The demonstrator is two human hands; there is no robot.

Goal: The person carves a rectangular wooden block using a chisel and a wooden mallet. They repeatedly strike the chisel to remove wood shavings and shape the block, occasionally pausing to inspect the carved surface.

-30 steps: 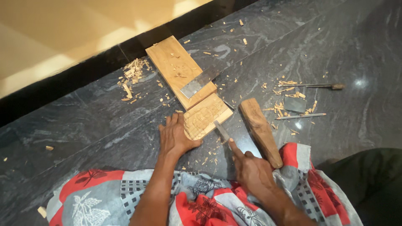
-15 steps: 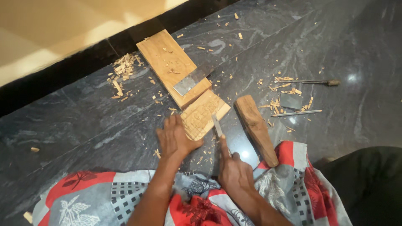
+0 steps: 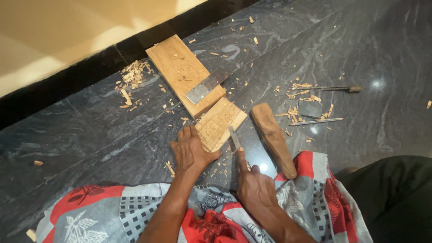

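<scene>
We see a small carved wooden block [image 3: 220, 123], pale and rectangular with relief cut into its face, lying on the dark veined stone floor [image 3: 360, 40]. The left hand [image 3: 191, 150] lies flat, fingers spread, pressing its near edge. The right hand [image 3: 256, 189] is closed around a flat steel chisel [image 3: 234, 137], blade touching the block. Just beside lie a rounded wooden mallet [image 3: 273, 138], a larger plank [image 3: 180, 72] and scattered chips [image 3: 132, 78].

Glossy, veined dark stone floor [image 3: 351, 40]; raw matt wood panel [image 3: 220, 123], plank [image 3: 182, 72] and mallet [image 3: 273, 137]; dull metal chisel [image 3: 235, 138]; printed cloth [image 3: 112, 211].
</scene>
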